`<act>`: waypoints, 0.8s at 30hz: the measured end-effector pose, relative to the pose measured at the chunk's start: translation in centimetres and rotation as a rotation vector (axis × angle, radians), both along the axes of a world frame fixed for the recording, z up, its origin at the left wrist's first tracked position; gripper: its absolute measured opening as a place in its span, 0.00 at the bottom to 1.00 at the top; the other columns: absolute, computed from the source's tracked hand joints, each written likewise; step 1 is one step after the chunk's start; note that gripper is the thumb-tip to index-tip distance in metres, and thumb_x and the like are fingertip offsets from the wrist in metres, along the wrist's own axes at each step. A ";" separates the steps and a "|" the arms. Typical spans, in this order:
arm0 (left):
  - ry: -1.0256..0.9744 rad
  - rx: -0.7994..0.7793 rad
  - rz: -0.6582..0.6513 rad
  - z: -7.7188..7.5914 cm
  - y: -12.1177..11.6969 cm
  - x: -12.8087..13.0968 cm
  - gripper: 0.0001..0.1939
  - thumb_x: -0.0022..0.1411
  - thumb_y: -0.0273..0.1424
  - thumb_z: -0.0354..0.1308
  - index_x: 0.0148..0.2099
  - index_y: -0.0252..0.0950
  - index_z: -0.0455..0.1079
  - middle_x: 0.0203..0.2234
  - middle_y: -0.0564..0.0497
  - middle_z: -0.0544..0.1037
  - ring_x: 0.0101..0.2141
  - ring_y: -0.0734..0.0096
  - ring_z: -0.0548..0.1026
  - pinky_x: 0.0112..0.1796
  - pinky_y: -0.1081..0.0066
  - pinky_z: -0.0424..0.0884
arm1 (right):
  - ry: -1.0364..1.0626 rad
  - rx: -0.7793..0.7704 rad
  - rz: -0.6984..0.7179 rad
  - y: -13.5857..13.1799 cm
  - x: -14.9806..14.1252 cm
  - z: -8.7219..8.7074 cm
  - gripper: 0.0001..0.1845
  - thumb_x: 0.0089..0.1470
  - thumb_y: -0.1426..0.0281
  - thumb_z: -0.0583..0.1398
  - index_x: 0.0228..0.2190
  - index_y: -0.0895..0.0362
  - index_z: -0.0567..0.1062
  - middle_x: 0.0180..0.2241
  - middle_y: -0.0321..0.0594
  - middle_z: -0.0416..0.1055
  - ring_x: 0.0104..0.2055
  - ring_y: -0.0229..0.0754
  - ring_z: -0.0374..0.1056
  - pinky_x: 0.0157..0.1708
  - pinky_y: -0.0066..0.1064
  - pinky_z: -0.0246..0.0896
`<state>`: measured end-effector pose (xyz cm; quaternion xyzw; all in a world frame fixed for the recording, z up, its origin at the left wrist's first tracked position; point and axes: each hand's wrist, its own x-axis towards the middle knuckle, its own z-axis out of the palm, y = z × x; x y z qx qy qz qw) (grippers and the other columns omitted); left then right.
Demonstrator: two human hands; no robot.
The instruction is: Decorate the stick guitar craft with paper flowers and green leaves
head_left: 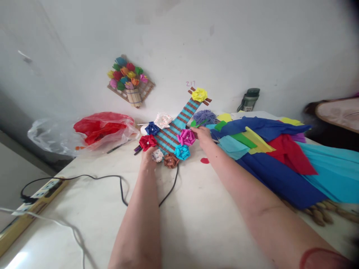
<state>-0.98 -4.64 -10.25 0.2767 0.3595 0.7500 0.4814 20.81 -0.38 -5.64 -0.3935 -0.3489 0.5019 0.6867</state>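
Both hands flank the guitar, which sits tilted near the wall (174,48) at the back of the tabletop (190,209), its neck slanting up to the right. Left hand (148,158) is closed on the lower left edge, between the red flower (147,142) and the small white flower (157,155); right hand (202,135) is at the other side of the guitar (168,138), beside the pink flower (186,137), and whether it pinches the edge or only steadies it I cannot tell.

If either hand pressed inward, the petals beside it could crush or a flower could come loose. Letting one side go might leave the guitar to slide or tip, since any other support is unclear. The black cable (121,186) passes under the left forearm and on to the brown flower (171,161), so a snag could jerk whatever it feeds.

Most fingers are hidden behind the guitar and flowers. So is the cable's far end, and whether the lower edge rests on the tabletop is hard to judge. A green leaf (193,123) shows just above the right hand; held or attached, I cannot say.
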 end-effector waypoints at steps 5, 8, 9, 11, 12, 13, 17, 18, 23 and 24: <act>-0.014 -0.042 -0.019 -0.1 0.1 -0.1 0.17 0.31 0.25 0.62 0.28 0.36 0.61 0.18 0.57 0.68 0.18 0.74 0.69 0.23 0.72 0.67 | -0.007 0.026 0.010 0.1 0.0 -0.3 0.11 0.32 0.71 0.68 0.16 0.58 0.70 0.16 0.31 0.68 0.21 0.35 0.64 0.25 0.29 0.60; -0.012 -0.060 -0.023 -0.1 0.2 -0.2 0.17 0.31 0.25 0.62 0.28 0.36 0.61 0.17 0.57 0.67 0.18 0.74 0.68 0.23 0.71 0.67 | -0.023 0.045 0.011 0.4 0.1 -0.7 0.12 0.31 0.69 0.69 0.16 0.58 0.70 0.17 0.31 0.68 0.21 0.34 0.63 0.25 0.29 0.59; -0.012 -0.064 -0.020 -0.1 0.1 -0.2 0.17 0.31 0.25 0.62 0.28 0.36 0.61 0.17 0.58 0.67 0.17 0.74 0.68 0.23 0.71 0.67 | -0.023 0.056 0.015 0.5 0.1 -0.8 0.12 0.30 0.68 0.69 0.16 0.58 0.70 0.16 0.31 0.68 0.20 0.34 0.63 0.25 0.29 0.59; -0.012 -0.064 -0.011 -0.1 0.1 -0.2 0.17 0.31 0.25 0.62 0.28 0.36 0.61 0.17 0.58 0.67 0.17 0.74 0.68 0.23 0.71 0.67 | -0.029 0.080 0.019 0.7 0.2 -1.1 0.13 0.29 0.67 0.69 0.16 0.57 0.70 0.16 0.30 0.67 0.21 0.34 0.63 0.26 0.29 0.59; -0.013 -0.061 -0.012 -0.1 0.1 -0.2 0.17 0.31 0.25 0.62 0.28 0.36 0.61 0.17 0.58 0.67 0.17 0.74 0.68 0.23 0.71 0.67 | -0.038 0.089 0.020 0.8 0.2 -1.2 0.14 0.28 0.65 0.69 0.16 0.57 0.69 0.15 0.30 0.66 0.21 0.34 0.63 0.26 0.29 0.59; -0.013 -0.057 -0.015 -0.1 0.1 -0.2 0.17 0.31 0.25 0.62 0.28 0.36 0.61 0.17 0.57 0.67 0.18 0.74 0.68 0.23 0.71 0.67 | -0.053 0.095 0.019 0.8 0.2 -1.3 0.15 0.28 0.64 0.69 0.16 0.57 0.69 0.15 0.30 0.66 0.21 0.35 0.63 0.26 0.29 0.60; -0.017 -0.052 -0.025 -0.1 0.1 -0.3 0.17 0.32 0.25 0.62 0.28 0.36 0.61 0.18 0.57 0.67 0.18 0.73 0.69 0.24 0.71 0.67 | -0.091 0.093 0.010 0.8 0.2 -1.4 0.17 0.27 0.61 0.69 0.16 0.57 0.69 0.15 0.30 0.66 0.21 0.35 0.63 0.27 0.29 0.60; -0.020 -0.051 -0.026 -0.1 0.1 -0.3 0.17 0.32 0.25 0.62 0.29 0.36 0.61 0.18 0.57 0.68 0.19 0.73 0.69 0.24 0.71 0.67 | -0.091 0.093 0.012 0.8 0.2 -1.3 0.17 0.27 0.61 0.69 0.16 0.57 0.69 0.15 0.30 0.66 0.21 0.35 0.63 0.27 0.29 0.60; -0.020 -0.045 -0.030 -0.1 0.2 -0.4 0.17 0.31 0.25 0.62 0.28 0.36 0.61 0.19 0.57 0.69 0.19 0.73 0.70 0.25 0.70 0.68 | -0.063 0.092 0.035 0.5 0.1 -1.3 0.16 0.27 0.63 0.69 0.16 0.57 0.69 0.16 0.30 0.67 0.21 0.33 0.62 0.25 0.27 0.59; -0.021 -0.046 -0.028 -0.2 0.2 -0.4 0.17 0.31 0.25 0.62 0.28 0.36 0.61 0.19 0.56 0.69 0.19 0.72 0.70 0.25 0.70 0.68 | -0.057 0.096 0.038 0.5 0.1 -1.3 0.15 0.27 0.63 0.69 0.16 0.57 0.70 0.17 0.30 0.68 0.21 0.33 0.62 0.25 0.27 0.59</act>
